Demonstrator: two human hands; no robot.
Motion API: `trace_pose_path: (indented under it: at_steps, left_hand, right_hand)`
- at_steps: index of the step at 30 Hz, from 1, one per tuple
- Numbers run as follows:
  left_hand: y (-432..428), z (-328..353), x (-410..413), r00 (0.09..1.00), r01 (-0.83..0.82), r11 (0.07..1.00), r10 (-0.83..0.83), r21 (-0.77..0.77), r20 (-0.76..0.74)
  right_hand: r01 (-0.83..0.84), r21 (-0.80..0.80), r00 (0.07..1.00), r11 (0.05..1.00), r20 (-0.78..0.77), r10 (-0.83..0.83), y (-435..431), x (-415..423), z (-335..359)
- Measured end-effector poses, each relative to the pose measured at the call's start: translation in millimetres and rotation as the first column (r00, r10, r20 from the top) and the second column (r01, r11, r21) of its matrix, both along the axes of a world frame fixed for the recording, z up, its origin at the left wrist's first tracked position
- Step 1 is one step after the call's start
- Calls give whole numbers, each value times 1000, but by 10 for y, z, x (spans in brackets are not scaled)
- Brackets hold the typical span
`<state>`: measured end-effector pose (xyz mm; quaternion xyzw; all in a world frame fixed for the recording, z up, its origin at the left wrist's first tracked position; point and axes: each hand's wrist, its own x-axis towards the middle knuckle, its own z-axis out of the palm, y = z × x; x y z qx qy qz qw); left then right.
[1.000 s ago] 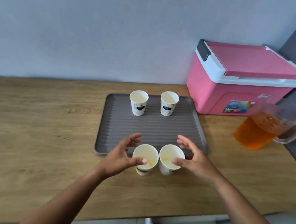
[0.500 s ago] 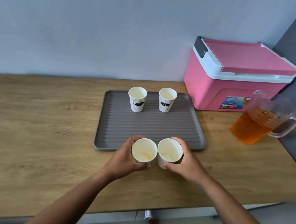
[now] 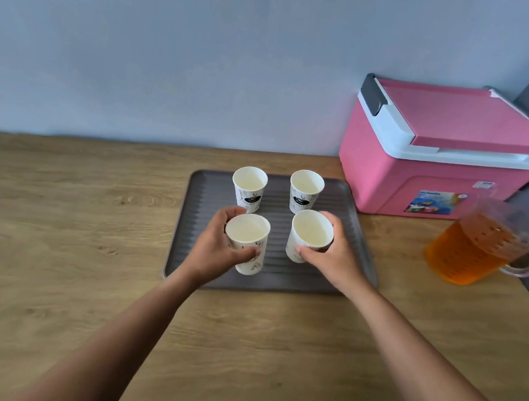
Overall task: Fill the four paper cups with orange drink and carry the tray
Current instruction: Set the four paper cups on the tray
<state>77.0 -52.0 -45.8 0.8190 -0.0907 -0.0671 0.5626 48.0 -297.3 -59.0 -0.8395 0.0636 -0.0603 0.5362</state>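
Cups in hand: two paper cups, the left-held cup [image 3: 247,243] and the right-held cup [image 3: 310,236], both over the near half of the tray.
Left hand [image 3: 218,250]: fingers [image 3: 234,213] curled round the far side of its cup, thumb pressed on the near wall (a full wrap).
Right hand [image 3: 332,259]: fingers [image 3: 331,218] round the far rim side, thumb on the near wall low down; whether either cup's base touches the tray cannot be told.
Tray [image 3: 185,224]: grey, ribbed, lying on the wooden counter [image 3: 58,227].
Far cups: rear left cup [image 3: 249,189] and rear right cup [image 3: 306,191], upright on the tray just beyond the fingertips.
Contents: all four interiors look pale; no orange visible.
Pitcher [image 3: 480,246]: clear, holding orange drink, well to the right of the right hand.
Cooler [image 3: 441,153]: pink, lid closed, beyond the pitcher against the wall.
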Motion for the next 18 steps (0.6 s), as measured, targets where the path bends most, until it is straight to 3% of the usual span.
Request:
trace_pose_path:
  at_steps: [7, 18]
  left_hand:
    - [-99, -127, 211, 994, -75, 991, 65, 113, 92]
    - [-126, -195, 199, 990, -100, 988, 87, 118, 110]
  right_hand:
    - [-10, -36, 1000, 999, 3, 10, -23, 212, -105]
    - [15, -36, 996, 999, -82, -18, -88, 183, -190]
